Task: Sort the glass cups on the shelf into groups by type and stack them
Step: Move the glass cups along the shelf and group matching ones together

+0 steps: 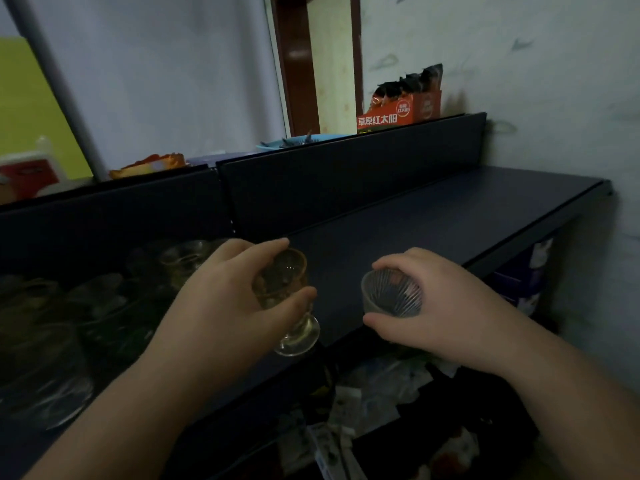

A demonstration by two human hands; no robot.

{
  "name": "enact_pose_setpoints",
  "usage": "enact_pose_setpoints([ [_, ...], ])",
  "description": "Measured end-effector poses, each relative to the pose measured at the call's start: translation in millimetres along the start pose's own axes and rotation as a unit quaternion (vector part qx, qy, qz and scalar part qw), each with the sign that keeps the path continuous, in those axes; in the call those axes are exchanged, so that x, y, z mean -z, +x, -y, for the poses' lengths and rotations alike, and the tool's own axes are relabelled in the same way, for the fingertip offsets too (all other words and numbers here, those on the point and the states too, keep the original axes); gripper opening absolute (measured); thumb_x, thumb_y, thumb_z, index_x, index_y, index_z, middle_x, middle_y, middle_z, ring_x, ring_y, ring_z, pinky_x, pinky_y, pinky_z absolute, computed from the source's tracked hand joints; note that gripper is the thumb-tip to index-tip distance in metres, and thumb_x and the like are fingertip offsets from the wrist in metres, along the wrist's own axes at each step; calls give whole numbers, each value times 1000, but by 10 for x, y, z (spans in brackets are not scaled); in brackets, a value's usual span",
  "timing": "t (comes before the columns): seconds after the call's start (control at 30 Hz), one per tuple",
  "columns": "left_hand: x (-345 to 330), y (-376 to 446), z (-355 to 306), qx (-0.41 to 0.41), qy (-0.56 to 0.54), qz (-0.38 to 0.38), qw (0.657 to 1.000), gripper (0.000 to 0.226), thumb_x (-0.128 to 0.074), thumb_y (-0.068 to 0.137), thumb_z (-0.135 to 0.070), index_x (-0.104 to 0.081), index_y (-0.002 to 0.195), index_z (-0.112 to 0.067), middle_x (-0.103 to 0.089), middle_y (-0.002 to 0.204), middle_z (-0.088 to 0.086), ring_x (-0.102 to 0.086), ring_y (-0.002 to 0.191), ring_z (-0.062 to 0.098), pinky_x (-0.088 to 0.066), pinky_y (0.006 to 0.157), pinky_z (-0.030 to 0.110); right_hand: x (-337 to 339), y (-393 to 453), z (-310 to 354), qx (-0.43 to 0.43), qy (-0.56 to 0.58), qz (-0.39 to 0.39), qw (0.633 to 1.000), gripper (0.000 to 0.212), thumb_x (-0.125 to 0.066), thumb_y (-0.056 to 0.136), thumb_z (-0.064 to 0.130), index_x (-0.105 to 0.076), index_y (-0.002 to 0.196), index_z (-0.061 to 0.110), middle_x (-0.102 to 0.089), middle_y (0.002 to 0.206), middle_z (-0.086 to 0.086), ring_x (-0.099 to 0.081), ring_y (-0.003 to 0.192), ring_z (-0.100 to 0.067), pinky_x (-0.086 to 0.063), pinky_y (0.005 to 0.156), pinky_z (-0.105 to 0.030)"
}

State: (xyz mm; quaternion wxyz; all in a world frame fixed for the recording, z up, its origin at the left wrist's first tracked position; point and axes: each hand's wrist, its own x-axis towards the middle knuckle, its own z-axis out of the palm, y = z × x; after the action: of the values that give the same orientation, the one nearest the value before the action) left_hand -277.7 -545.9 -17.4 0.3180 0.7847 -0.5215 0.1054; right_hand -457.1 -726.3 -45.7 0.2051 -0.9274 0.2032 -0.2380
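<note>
My left hand [221, 299] grips an amber stemmed glass [282, 282] around its bowl, tilted, with its clear round foot [298, 336] hanging over the shelf's front edge. My right hand [429, 306] holds a clear ribbed cup [389, 296] from the side, its mouth turned towards me, just above the dark shelf [433, 216]. Several more glass cups [104, 306] crowd the left part of the shelf, dim and hard to tell apart.
A dark back panel [346, 174] rises behind the shelf. Beyond it stand a red carton of packets [401, 109] and a blue bowl [298, 142]. The wall [554, 98] closes the right side. Packets and papers [374, 393] fill the lower shelf.
</note>
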Motion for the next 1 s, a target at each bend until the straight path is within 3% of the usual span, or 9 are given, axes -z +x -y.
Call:
enact_pose_setpoints([
  [0.13,-221,426,12,6,13,4,1000,79,-56,67,-74,-44,138,-44,-45,108,-26,-51,93,-3,-49,78,24,63,370,-325,-3,-10,-8,1000,64,-72,70,65,-55,126,41,-51,106,23,-50,100,7,-38,77,-9],
  [0.27,-414,800,50,13,23,7,1000,78,-58,69,-70,-42,140,-42,-44,108,-23,-48,91,-3,-46,75,23,164,711,-623,15,-40,-7,999,68,-67,67,69,-57,127,38,-52,108,21,-52,102,1,-43,85,-21],
  [0.4,-579,1218,125,37,58,14,998,78,-57,73,-68,-40,143,-36,-46,113,-13,-50,92,5,-41,75,23,180,1092,-813,36,-42,7,998,68,-69,71,66,-54,132,38,-51,112,21,-51,103,1,-41,83,-17],
  [0.7,-1089,2183,390,169,102,45,979,76,-71,77,-53,-41,143,-30,-46,131,4,-53,104,17,-46,84,29,84,2013,-1212,109,-39,97,989,73,-74,72,62,-54,135,30,-48,111,14,-50,102,-5,-45,83,-25],
  [0.83,-1320,2388,432,244,98,29,964,63,-71,80,-44,-49,137,-27,-44,124,3,-49,92,15,-43,78,28,121,2214,-1501,146,-13,128,981,71,-74,71,61,-54,133,32,-47,111,15,-51,102,-5,-47,84,-26],
  [1.0,-1558,2482,409,299,166,-11,940,70,-65,84,-48,-38,146,-26,-37,140,9,-50,113,26,-45,87,33,158,2347,-1886,202,4,176,964,71,-75,71,62,-53,133,35,-46,110,20,-49,102,-2,-48,83,-25],
])
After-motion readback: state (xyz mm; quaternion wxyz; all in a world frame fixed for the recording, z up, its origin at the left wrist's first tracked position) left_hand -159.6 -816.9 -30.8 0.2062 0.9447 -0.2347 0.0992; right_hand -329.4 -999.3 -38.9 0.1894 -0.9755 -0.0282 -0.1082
